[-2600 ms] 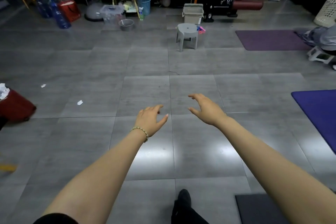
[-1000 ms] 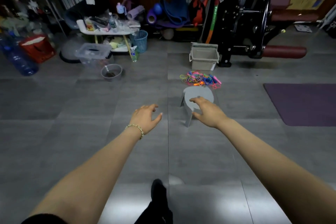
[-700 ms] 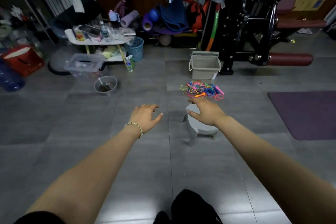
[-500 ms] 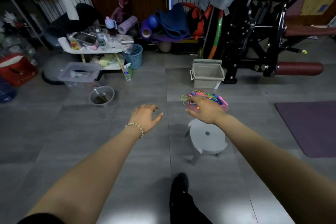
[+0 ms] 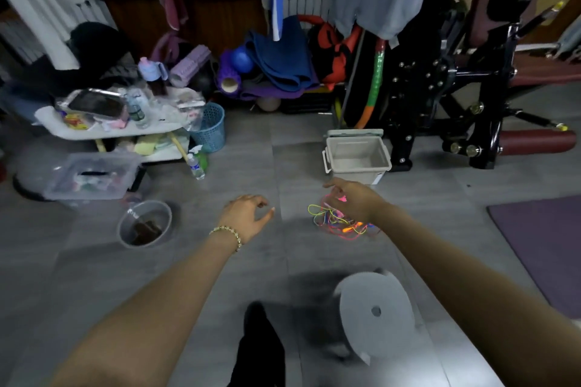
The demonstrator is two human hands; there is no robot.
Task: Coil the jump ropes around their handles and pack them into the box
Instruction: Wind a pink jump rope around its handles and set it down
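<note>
Ropes (image 5: 338, 223): tangled heap on the floor (image 5: 251, 166) just short of the box (image 5: 356, 154), beneath our right hand (image 5: 355, 198), nearer it than our left hand (image 5: 246, 217); both hands loose-fingered, apparently holding nothing.

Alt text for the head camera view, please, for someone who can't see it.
A person's right hand reaches over a tangle of bright jump ropes on the floor, with an open, empty beige box beyond. The left hand hovers empty beside them, and a grey stool stands nearer the camera.
</note>
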